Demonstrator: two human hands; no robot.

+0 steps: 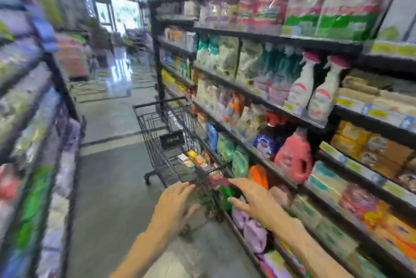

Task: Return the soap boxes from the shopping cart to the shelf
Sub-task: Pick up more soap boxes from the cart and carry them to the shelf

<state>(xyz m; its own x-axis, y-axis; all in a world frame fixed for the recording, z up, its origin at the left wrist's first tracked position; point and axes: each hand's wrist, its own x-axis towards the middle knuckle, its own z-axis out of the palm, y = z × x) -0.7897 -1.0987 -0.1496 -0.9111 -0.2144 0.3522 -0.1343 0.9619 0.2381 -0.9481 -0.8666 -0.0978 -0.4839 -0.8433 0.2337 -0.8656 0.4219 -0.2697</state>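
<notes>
A black wire shopping cart (157,133) stands in the aisle, close against the shelf (281,111) on the right. Several small soap boxes (194,158) in yellow, orange and white lie in the cart's basket. My left hand (174,203) reaches toward the cart's near handle with relaxed fingers and holds nothing. My right hand (252,199) is stretched out flat over the cart's near right corner, next to the shelf's lower level, also with nothing in it. More boxed soaps (369,149) sit on the shelf at the far right. The whole frame is motion-blurred.
The right shelf carries spray bottles (315,88), a pink detergent jug (295,156), purple pouches (252,226) and bagged goods. Another stocked shelf (33,120) lines the left side. The grey aisle floor (108,187) runs ahead to a bright doorway (121,16).
</notes>
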